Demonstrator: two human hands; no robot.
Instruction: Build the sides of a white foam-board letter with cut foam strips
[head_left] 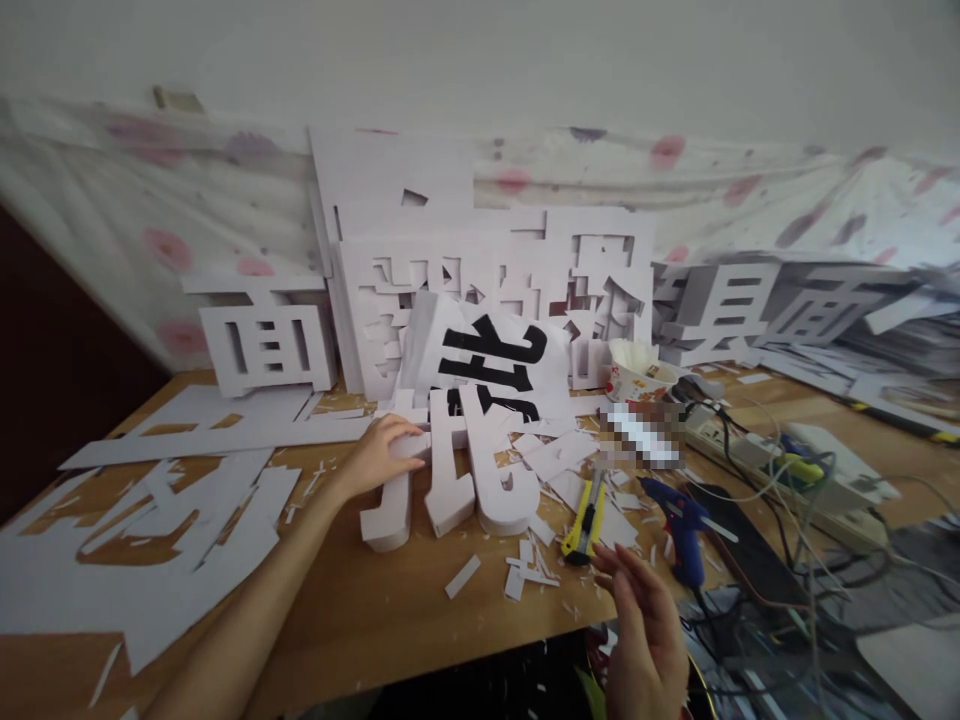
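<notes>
A white foam-board Chinese character [450,490] with thick sides stands on the wooden table in front of me. My left hand [386,455] is closed on the upper part of its left-hand piece, fingers over the top and thumb on the near side. Behind it leans a white sheet printed with a black character [491,365]. Near the table's front edge my right hand [641,630] is open and holds nothing, its fingers stretched out. Just beyond those fingertips lies a yellow utility knife [585,520]. A blue glue gun [682,530] rests to the right of the knife.
Cut foam-board sheets [172,540] cover the left side, and small scraps [529,570] litter the middle. Finished white characters [266,345] stand at the back. A paper cup [637,375], a power strip [787,470] and tangled cables fill the right.
</notes>
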